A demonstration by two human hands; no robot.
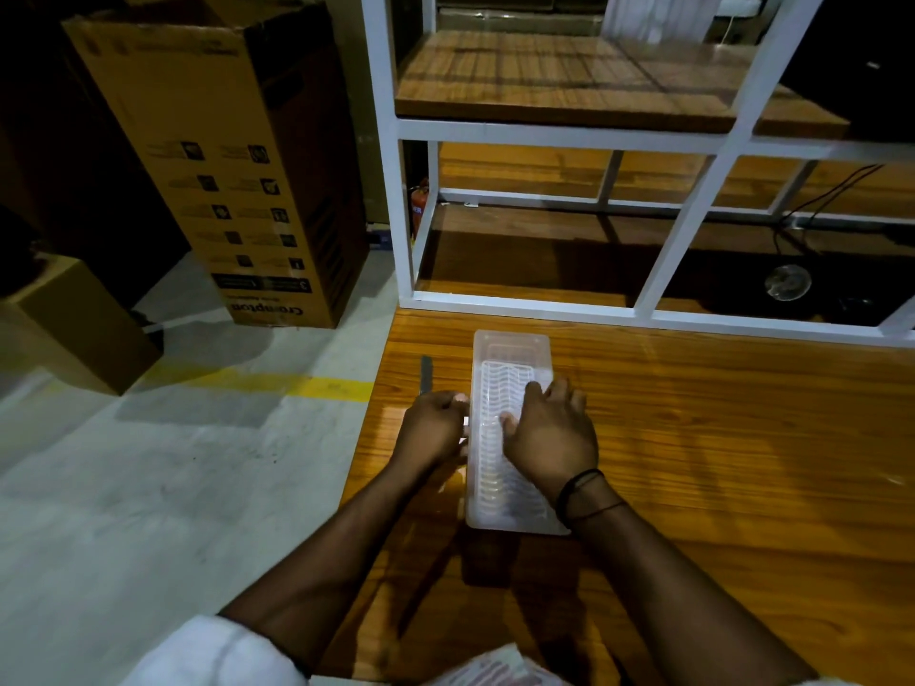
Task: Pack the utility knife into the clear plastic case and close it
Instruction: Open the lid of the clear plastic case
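A clear plastic case (510, 349) with a ribbed white insert lies lengthwise on the wooden table (718, 438), near its left edge. My right hand (549, 438) rests flat on top of the case, fingers spread. My left hand (433, 428) is curled at the case's left rim, with the fingertips pinching that edge. A thin dark utility knife (426, 376) lies on the table just left of the case, beyond my left hand and apart from it. I cannot tell whether the lid is latched.
A white metal rack (406, 215) with wooden shelves stands at the table's far edge. A tall cardboard box (223, 156) and a smaller box (84, 329) stand on the concrete floor to the left. Some plastic packaging (490, 670) lies at the near edge.
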